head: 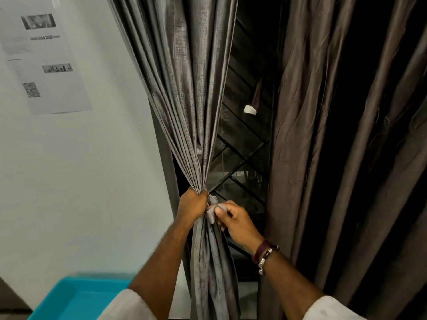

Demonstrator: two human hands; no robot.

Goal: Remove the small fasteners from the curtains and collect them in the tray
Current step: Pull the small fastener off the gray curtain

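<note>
At centre of head view: my left hand [193, 205] gripped gathered grey curtain [184, 88], fingers wrapped round bunch. At its 3 o'clock, my right hand [233, 219] pinched small grey fastener [211, 215]. Blue tray [76, 299] lay at 7 o'clock.

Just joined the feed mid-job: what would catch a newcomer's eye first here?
The two hands at centre: the left hand grips the bunched grey curtain, while the right hand pinches a small grey fastener beside it. A turquoise tray waits at lower left, and a brown curtain hangs at right.
</note>
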